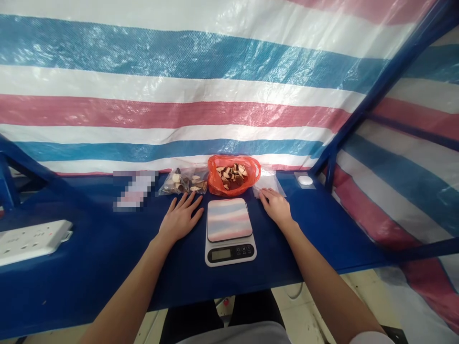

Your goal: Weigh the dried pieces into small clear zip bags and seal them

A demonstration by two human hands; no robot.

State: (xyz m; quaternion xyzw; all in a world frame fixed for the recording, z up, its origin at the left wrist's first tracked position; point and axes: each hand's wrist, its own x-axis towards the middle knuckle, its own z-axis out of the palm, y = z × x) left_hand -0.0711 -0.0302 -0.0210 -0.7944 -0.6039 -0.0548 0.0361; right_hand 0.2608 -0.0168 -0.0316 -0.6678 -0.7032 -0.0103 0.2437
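The blue counter (107,253) stands in front of a striped tarp wall (172,81). Both grips are wide and hold nothing. The left hand (180,220) lies flat beside a kitchen scale (228,229). The right hand (276,208) touches a clear bag (268,184), near an orange bag (215,181) of brown chunks.

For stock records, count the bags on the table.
3: a clear bag, leftmost; an orange-red bag, middle; a flat clear bag at the right hand. A blurred patch may hide another.
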